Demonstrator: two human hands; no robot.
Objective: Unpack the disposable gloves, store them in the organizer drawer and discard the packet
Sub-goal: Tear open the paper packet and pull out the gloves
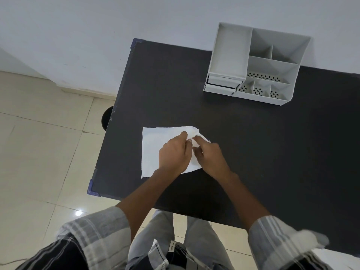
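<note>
Near the left edge of the dark surface [253, 143], the white packet [152, 151] lies flat, its long side running roughly left to right, with both hands on its far right corner. The left hand [174, 152] pinches the top edge there, fingers closed on the plastic, and the right hand [209, 153] grips the lifted flap just beside it, so the two seem set to pull apart and tear it open. The organizer [259, 63] stands well apart at the far right, its small drawers [221, 84] facing the person, nearer the right hand. Bare surface lies between; a dark round object [107, 117], perhaps a bin, shows below the left edge.
</note>
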